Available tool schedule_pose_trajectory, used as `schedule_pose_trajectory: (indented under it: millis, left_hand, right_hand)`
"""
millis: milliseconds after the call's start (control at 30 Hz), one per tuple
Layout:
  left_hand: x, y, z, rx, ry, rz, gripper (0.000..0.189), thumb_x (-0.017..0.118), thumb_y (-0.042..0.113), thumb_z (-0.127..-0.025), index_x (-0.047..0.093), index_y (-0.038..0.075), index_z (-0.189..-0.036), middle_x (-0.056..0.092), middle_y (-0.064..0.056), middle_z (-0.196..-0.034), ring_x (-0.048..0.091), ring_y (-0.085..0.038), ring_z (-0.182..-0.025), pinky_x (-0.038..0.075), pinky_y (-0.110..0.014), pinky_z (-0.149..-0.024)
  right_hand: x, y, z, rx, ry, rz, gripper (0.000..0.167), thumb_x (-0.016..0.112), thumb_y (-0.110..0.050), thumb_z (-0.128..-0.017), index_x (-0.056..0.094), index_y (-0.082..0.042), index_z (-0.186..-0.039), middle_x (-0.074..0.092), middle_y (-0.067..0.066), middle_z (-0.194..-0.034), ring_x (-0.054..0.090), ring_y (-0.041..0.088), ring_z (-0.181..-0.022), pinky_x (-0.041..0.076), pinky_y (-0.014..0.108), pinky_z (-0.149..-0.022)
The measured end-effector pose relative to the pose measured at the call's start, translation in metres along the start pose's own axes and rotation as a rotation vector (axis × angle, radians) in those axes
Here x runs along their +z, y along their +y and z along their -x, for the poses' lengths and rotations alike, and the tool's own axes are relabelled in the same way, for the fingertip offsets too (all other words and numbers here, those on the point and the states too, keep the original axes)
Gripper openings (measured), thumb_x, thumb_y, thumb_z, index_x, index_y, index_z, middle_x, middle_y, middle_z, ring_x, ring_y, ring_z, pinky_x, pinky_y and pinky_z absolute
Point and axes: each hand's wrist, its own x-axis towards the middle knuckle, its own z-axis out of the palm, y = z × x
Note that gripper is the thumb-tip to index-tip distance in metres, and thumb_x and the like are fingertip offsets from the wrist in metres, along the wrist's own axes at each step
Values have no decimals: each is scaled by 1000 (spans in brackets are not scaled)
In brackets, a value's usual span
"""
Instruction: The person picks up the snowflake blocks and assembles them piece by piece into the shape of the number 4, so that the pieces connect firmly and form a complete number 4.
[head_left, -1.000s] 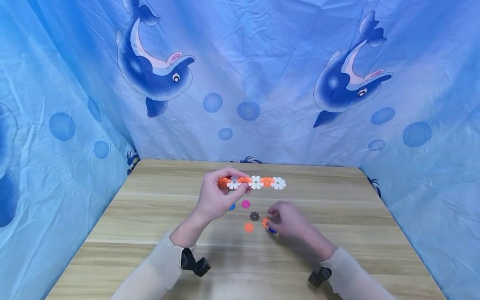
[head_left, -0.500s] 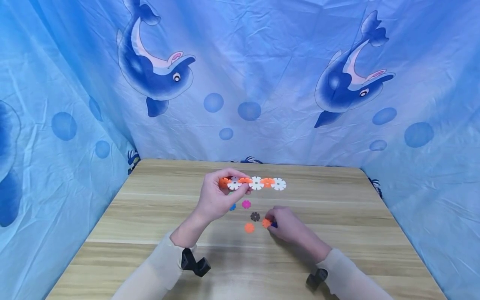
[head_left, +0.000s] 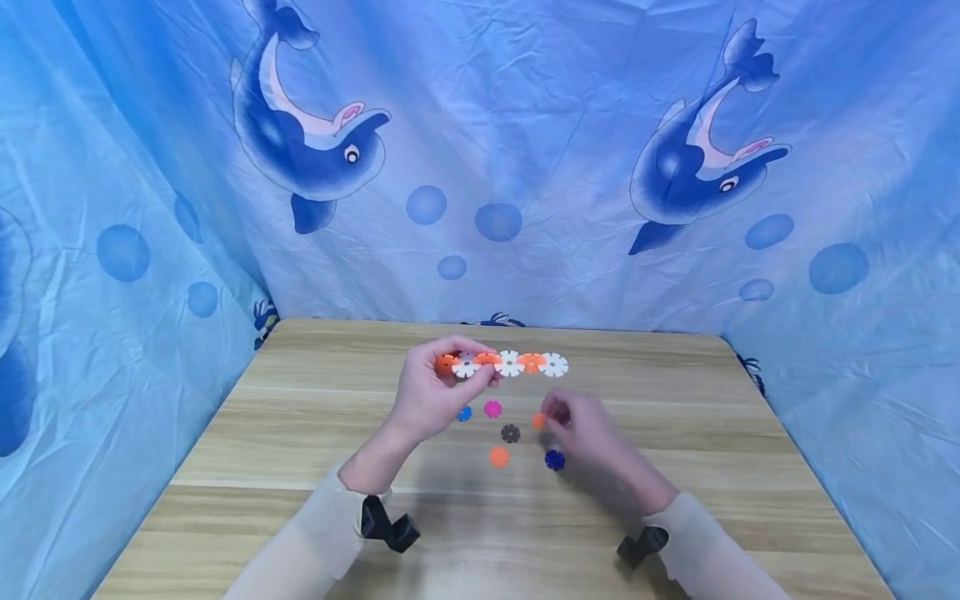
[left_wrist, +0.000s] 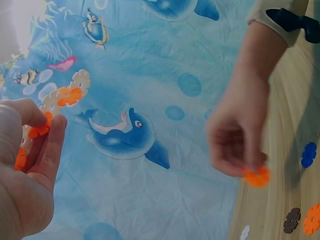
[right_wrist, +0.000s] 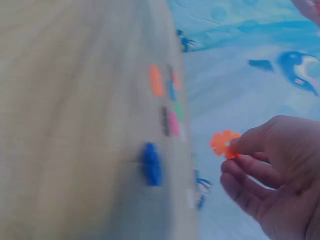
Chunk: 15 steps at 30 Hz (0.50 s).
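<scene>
My left hand (head_left: pixel 438 392) holds up a chain of interlocked notched discs (head_left: pixel 509 363), white and orange by turns, pinched between thumb and fingers. The chain runs out to the right and ends in a white disc (head_left: pixel 554 365). Lower and to the right, my right hand (head_left: pixel 588 429) pinches a single orange snowflake disc (right_wrist: pixel 224 143) by its edge, raised off the table. Below that hand a dark blue disc (head_left: pixel 555 460) lies on the wood. Part of the chain is hidden behind my left fingers.
Loose discs lie on the wooden table (head_left: pixel 300 450) between the hands: an orange one (head_left: pixel 498 456), a dark grey one (head_left: pixel 510 433), a pink one (head_left: pixel 492 409) and a light blue one (head_left: pixel 465 413). A blue dolphin-print curtain (head_left: pixel 480 150) hangs behind the table.
My right hand has picked up the orange disc from beside the dark blue one and lifted it toward the chain. The dark blue disc is now uncovered. My left hand stays nearly still.
</scene>
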Motion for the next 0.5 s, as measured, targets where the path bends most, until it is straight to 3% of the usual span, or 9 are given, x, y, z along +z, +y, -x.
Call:
schedule_pose_trajectory:
  millis: [267, 500]
  left_hand:
    - [1, -2, -1, -10, 6, -13, 14, 72, 3, -85, 70, 4, -98, 68, -10, -92, 72, -28, -74, 52, -29, -44]
    - [1, -5, -1, -21, 5, -1, 14, 72, 4, -85, 70, 6, -99, 68, -9, -94, 72, -28, -75, 57, -35, -53]
  right_hand:
    - [-46, -24, 1, -68, 299, -62, 12, 71, -17, -88, 69, -16, -99, 69, -6, -87, 65, 8, -75, 57, 24, -68]
    - [-72, -48, 6, -204, 477, -276, 15, 74, -8, -85, 71, -11, -99, 71, 1, -87, 68, 14, -72, 58, 24, -66]
